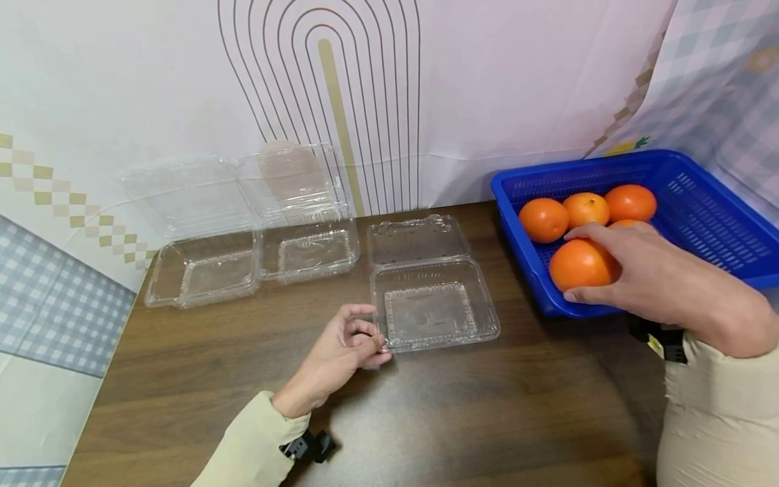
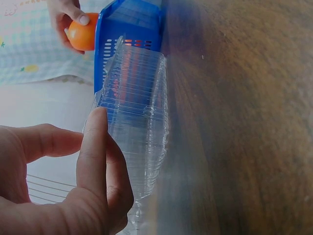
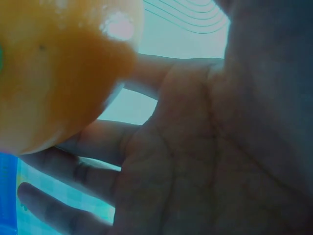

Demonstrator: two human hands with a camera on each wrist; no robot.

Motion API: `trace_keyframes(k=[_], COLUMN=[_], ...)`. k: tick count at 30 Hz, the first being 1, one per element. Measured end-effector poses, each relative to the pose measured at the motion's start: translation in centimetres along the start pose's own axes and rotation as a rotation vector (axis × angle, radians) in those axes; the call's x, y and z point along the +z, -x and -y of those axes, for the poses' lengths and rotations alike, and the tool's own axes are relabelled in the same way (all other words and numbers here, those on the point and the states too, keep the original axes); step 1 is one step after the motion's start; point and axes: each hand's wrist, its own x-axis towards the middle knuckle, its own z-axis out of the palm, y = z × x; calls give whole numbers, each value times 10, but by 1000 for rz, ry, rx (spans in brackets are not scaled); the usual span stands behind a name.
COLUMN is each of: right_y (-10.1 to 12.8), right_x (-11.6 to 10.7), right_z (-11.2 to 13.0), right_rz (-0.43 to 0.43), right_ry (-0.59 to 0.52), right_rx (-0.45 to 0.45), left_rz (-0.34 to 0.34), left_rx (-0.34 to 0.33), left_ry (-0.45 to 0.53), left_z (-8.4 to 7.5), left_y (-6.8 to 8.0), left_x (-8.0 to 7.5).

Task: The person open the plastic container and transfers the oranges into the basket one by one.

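Note:
My right hand (image 1: pixel 657 270) grips a large, glossy orange (image 1: pixel 582 264) over the near left corner of the blue basket (image 1: pixel 535 297). In the left wrist view that orange (image 2: pixel 81 35) shows above the basket's rim. Seen from the right wrist, the fingers (image 3: pixel 98 142) wrap round the side of the fruit. My left hand (image 1: pixel 341 355) pinches the near left corner of a clear plastic clamshell container (image 1: pixel 426 311), its lid folded back flat. Nothing lies inside this container.
Several more oranges (image 1: pixel 544 220) sit in the basket's left half, one partly hidden behind my right hand. Two more clear clamshells (image 1: pixel 207 270) stand at the back left, lids raised against the patterned wall covering (image 1: pixel 462 101). Everything rests on a dark wooden table (image 1: pixel 475 412).

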Motion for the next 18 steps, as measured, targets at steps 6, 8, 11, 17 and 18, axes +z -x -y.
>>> trace_keyframes(k=[6, 8, 11, 17, 18], right_y=[3, 2, 1, -3, -4], right_x=[1, 1, 2, 4, 5], right_z=[-3, -3, -4, -7, -7], right_rz=[58, 66, 79, 121, 131], right_ry=[-31, -32, -23, -12, -12], right_rx=[70, 77, 75, 76, 77], left_rz=[-4, -2, -1, 0, 0], left_rx=[-8, -10, -8, -6, -6], left_ry=[-1, -1, 2, 0, 1], left_z=[0, 1, 0, 0, 0], left_y=[0, 0, 0, 0, 0], left_x=[0, 0, 0, 0, 0])
